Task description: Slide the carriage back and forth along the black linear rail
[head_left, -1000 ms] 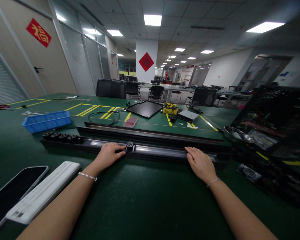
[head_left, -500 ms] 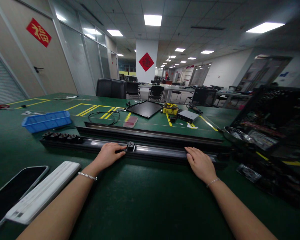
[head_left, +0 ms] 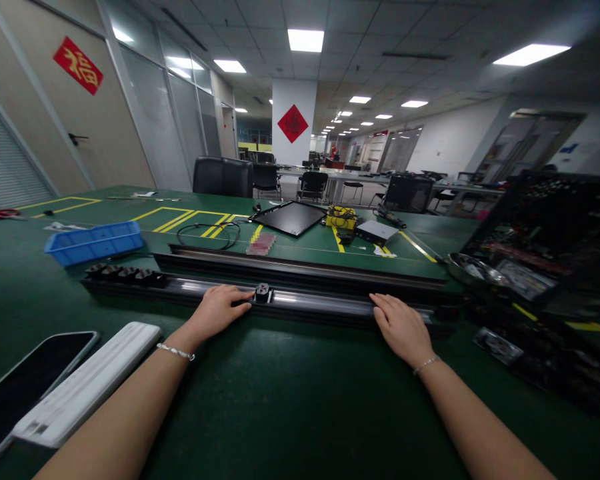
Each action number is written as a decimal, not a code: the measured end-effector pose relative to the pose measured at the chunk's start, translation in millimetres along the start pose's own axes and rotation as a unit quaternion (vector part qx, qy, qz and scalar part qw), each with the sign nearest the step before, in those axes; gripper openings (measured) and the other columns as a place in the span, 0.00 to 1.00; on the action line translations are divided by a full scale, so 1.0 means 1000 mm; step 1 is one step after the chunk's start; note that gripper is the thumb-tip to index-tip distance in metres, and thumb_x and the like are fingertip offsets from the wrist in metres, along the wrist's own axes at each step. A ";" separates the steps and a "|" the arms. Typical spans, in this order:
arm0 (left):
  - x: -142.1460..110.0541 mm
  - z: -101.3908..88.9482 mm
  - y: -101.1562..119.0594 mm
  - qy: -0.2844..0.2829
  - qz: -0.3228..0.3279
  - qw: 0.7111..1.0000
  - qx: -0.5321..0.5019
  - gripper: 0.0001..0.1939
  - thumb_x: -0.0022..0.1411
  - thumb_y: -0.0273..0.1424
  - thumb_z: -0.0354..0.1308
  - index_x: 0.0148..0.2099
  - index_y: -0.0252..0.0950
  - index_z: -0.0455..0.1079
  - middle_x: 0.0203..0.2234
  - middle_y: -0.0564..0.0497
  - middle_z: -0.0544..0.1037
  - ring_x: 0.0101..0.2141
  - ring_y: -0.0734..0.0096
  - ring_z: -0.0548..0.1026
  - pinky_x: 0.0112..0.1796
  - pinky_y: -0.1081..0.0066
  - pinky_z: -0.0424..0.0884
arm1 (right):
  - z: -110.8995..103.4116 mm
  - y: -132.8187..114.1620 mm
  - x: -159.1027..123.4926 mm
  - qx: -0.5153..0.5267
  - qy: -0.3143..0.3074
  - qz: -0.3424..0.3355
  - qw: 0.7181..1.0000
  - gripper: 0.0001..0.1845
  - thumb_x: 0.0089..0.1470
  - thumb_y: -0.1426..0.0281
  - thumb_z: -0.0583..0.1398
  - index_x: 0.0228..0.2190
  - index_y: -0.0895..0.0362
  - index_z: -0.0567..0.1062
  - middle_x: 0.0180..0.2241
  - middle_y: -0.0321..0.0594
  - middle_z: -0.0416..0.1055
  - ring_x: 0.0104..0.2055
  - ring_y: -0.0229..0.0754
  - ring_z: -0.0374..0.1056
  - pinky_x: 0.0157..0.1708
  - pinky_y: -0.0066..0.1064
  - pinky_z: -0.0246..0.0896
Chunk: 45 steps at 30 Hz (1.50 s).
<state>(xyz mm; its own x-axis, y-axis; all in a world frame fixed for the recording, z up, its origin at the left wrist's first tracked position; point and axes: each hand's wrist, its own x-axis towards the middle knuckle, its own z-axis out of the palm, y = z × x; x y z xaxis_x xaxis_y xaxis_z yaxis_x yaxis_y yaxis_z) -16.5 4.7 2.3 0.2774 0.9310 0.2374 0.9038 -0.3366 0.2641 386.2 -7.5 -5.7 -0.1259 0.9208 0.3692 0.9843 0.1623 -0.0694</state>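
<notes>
A long black rail (head_left: 325,304) with a shiny channel lies crosswise before me. My left hand (head_left: 223,308) rests over its near edge, index finger stretched against a small black block (head_left: 263,292) in the channel, thumb apart below. Further right, my right hand (head_left: 403,327) lies on the rail, its fingers over the top and its thumb at the near side. Several similar black blocks (head_left: 125,273) stand in a row at the rail's left end. A second black rail (head_left: 300,270) lies just behind, parallel to the first.
On the green table, a blue bin (head_left: 95,243) stands at the left. A phone (head_left: 35,373) and a white elongated device (head_left: 90,387) lie at the near left. Behind the rails are a black panel (head_left: 293,218) and a grey box (head_left: 377,232). Dark equipment (head_left: 540,247) crowds the right.
</notes>
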 end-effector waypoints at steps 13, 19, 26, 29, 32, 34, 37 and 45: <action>-0.001 0.002 -0.001 0.013 0.004 1.000 -0.004 0.18 0.59 0.40 0.51 0.49 0.45 0.71 0.43 0.53 0.77 0.45 0.63 0.71 0.46 0.63 0.62 | 0.003 0.002 0.001 -0.007 0.005 -0.006 1.000 0.24 0.59 0.63 0.44 0.51 0.53 0.69 0.53 0.39 0.67 0.56 0.45 0.59 0.52 0.41 0.55; -0.001 0.002 0.000 0.008 0.004 1.000 0.008 0.18 0.59 0.41 0.50 0.50 0.46 0.71 0.44 0.53 0.76 0.45 0.63 0.70 0.47 0.61 0.61 | 0.002 0.001 0.000 -0.004 0.004 -0.004 1.000 0.24 0.59 0.63 0.44 0.51 0.53 0.69 0.53 0.39 0.67 0.55 0.45 0.59 0.51 0.41 0.55; -0.002 0.001 0.003 0.012 0.005 1.000 0.015 0.18 0.59 0.41 0.49 0.50 0.47 0.70 0.45 0.53 0.76 0.46 0.61 0.70 0.48 0.59 0.60 | 0.001 0.001 0.000 -0.005 -0.001 -0.001 1.000 0.24 0.59 0.63 0.44 0.51 0.54 0.69 0.53 0.39 0.67 0.56 0.45 0.59 0.52 0.41 0.55; -0.003 0.000 0.003 0.010 0.006 1.000 0.013 0.18 0.59 0.40 0.50 0.50 0.46 0.70 0.45 0.53 0.76 0.46 0.61 0.70 0.49 0.57 0.59 | 0.002 0.001 0.000 -0.005 0.001 -0.002 1.000 0.24 0.59 0.63 0.44 0.51 0.54 0.68 0.53 0.39 0.67 0.56 0.45 0.59 0.51 0.41 0.55; -0.005 0.000 0.004 0.004 0.009 1.000 0.012 0.18 0.59 0.40 0.50 0.51 0.46 0.69 0.46 0.53 0.75 0.47 0.61 0.69 0.50 0.56 0.58 | 0.002 0.001 0.000 -0.005 0.003 -0.009 1.000 0.24 0.59 0.63 0.44 0.51 0.54 0.69 0.52 0.39 0.67 0.55 0.44 0.60 0.51 0.41 0.56; -0.006 0.001 0.005 0.009 0.015 1.000 0.015 0.19 0.58 0.40 0.51 0.52 0.46 0.67 0.46 0.52 0.75 0.47 0.61 0.69 0.50 0.55 0.58 | 0.001 0.001 0.000 -0.006 0.004 -0.011 1.000 0.24 0.59 0.63 0.44 0.51 0.54 0.69 0.52 0.40 0.67 0.55 0.45 0.60 0.51 0.41 0.56; -0.008 0.001 0.008 0.037 0.025 0.999 0.016 0.18 0.57 0.37 0.52 0.51 0.43 0.66 0.46 0.50 0.74 0.47 0.61 0.69 0.49 0.57 0.60 | 0.000 -0.001 0.000 -0.008 0.005 -0.008 1.000 0.24 0.59 0.63 0.44 0.51 0.54 0.69 0.53 0.39 0.67 0.55 0.45 0.59 0.51 0.41 0.56; -0.008 0.001 0.012 0.089 0.075 0.993 0.004 0.10 0.55 0.33 0.52 0.40 0.42 0.70 0.44 0.52 0.76 0.50 0.61 0.66 0.53 0.54 0.55 | 0.000 -0.001 0.000 -0.003 -0.004 -0.002 1.000 0.25 0.59 0.63 0.43 0.52 0.54 0.68 0.53 0.39 0.67 0.56 0.45 0.59 0.51 0.42 0.55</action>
<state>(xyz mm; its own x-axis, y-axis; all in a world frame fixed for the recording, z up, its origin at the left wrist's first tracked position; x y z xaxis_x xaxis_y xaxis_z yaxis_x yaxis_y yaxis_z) -7.9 -6.7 2.2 0.3478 0.8307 0.4348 0.8598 -0.4675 0.2054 385.6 -8.1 -5.4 -0.1308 0.9231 0.3616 0.9845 0.1639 -0.0624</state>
